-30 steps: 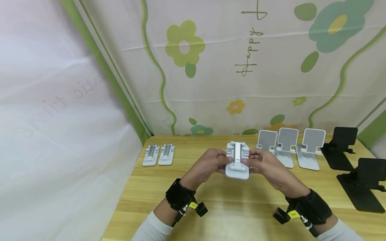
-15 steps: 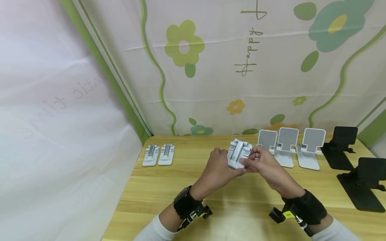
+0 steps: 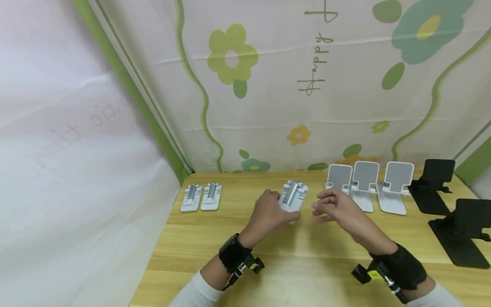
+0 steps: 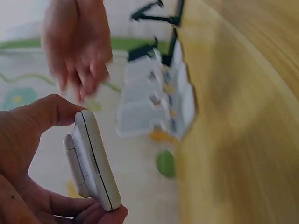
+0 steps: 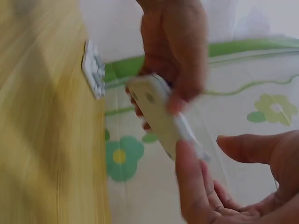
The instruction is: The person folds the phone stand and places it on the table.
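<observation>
My left hand (image 3: 266, 216) grips a folded white phone stand (image 3: 293, 196) by its edges, above the middle of the table. The stand's hinged side with a silver strip faces up and tilts to the right. In the left wrist view the stand (image 4: 98, 161) shows edge-on between thumb and fingers. Its flat underside (image 5: 152, 109) faces the right wrist camera. My right hand (image 3: 339, 211) hovers just right of the stand, fingers loosely bent and holding nothing. It is blurred in the left wrist view.
Two folded white phone stands (image 3: 211, 197) lie at the table's back left. Three unfolded white stands (image 3: 399, 177) are lined up at the back right. Beside them are two unfolded black stands (image 3: 439, 175). A flowered curtain (image 3: 268, 106) hangs behind the wooden table (image 3: 215, 251).
A second ago both hands held the stand. My left hand has taken a wider grip around its lower part, and my right hand has let go and drawn right. The stand has turned and shifted left.
</observation>
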